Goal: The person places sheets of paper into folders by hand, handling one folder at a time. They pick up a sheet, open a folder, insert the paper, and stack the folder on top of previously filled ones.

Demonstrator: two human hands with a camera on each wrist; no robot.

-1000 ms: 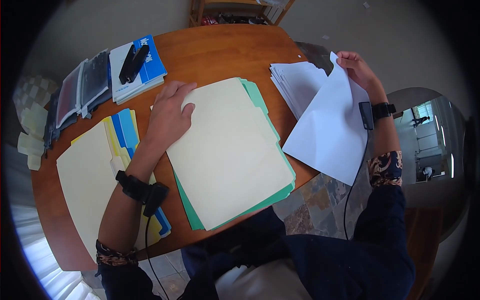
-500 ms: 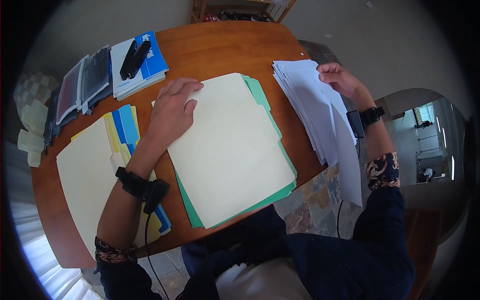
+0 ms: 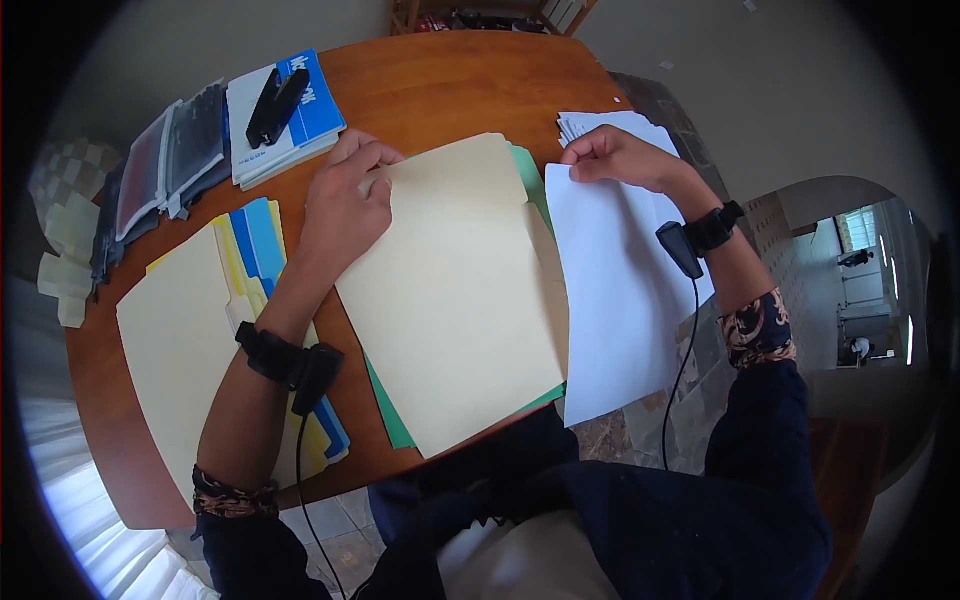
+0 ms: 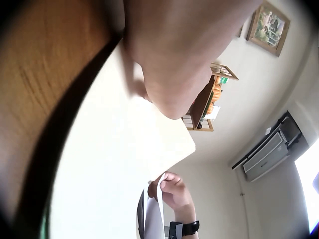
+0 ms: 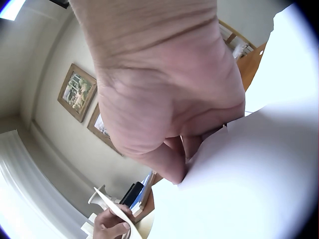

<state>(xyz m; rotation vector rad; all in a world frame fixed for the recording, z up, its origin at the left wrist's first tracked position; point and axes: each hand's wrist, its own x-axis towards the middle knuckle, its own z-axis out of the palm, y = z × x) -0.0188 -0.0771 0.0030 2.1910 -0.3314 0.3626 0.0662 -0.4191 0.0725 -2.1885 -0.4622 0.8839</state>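
My left hand [image 3: 350, 200] pinches the far left edge of the cream file folder [image 3: 455, 290], with the thumb on top of its cover. That cover stands slightly raised, and the folder's tabbed back flap [image 3: 545, 265] shows along its right side. Green folders [image 3: 530, 180] lie beneath. My right hand [image 3: 620, 160] pinches a white sheet of paper [image 3: 615, 290] at its top left corner. The sheet hangs curved just right of the folder, its lower end past the table edge. In the right wrist view the thumb and fingers meet at the paper's edge [image 5: 234, 189].
Behind the held sheet lies a stack of white paper [image 3: 640, 125]. Left of the folder are more cream, yellow and blue folders [image 3: 185, 310]. A black stapler [image 3: 275, 108] rests on notebooks [image 3: 325, 95] at the back left, beside zippered pouches [image 3: 170, 160]. The wooden table's [image 3: 450, 80] front edge is near my body.
My right hand has brought the sheet leftward from the paper stack to the folder's right side. The cream folder's cover has been lifted a little, with my left hand staying at its edge.
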